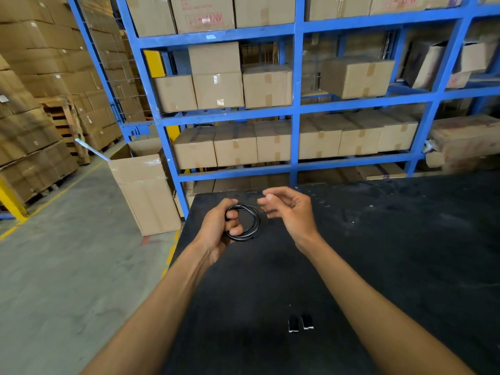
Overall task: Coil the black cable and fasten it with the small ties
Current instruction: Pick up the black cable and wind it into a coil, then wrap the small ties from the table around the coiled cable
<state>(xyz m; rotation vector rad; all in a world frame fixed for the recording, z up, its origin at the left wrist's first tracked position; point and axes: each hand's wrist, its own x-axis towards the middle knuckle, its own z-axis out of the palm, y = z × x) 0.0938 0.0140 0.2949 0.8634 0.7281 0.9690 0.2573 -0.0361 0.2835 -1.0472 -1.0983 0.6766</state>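
Note:
The black cable (253,221) is wound into a small round coil held above the black table (392,253). My left hand (219,228) grips the coil's left side, fingers curled through the loop. My right hand (290,209) hovers just right of the coil with its fingers spread and loosely bent, holding nothing that I can see. Two small black ties (300,322) with white ends lie side by side on the table, close to me between my forearms.
Blue steel shelving (296,109) stacked with cardboard boxes rises right behind the table's far edge. A tall cardboard box (146,193) stands on the concrete floor beside the table's left corner. Pallets of boxes (35,147) fill the far left.

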